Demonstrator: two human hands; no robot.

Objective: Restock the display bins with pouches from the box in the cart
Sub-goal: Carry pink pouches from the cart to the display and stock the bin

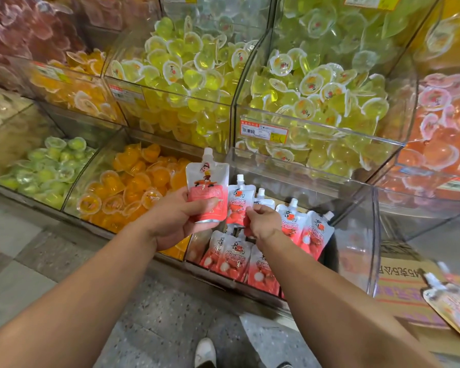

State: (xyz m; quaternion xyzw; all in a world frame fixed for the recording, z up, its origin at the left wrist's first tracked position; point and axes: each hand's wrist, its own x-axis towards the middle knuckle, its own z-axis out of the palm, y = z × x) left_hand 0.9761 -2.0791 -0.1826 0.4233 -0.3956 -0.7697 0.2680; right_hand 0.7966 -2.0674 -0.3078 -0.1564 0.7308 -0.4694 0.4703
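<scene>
1. Fingers of the left hand (181,216) grip one pouch (207,189) upright, its spout up, above the clear bin (367,235).
2. Right hand (263,221) pinches a second pouch (238,205) just beside it — both still over the bin.
3. Pouches in the bin (237,257) lean in loose rows; a careless drop could topple them.
4. Box (409,288) sits at lower right, another pouch on it — near its edge, so it may slide off.
</scene>
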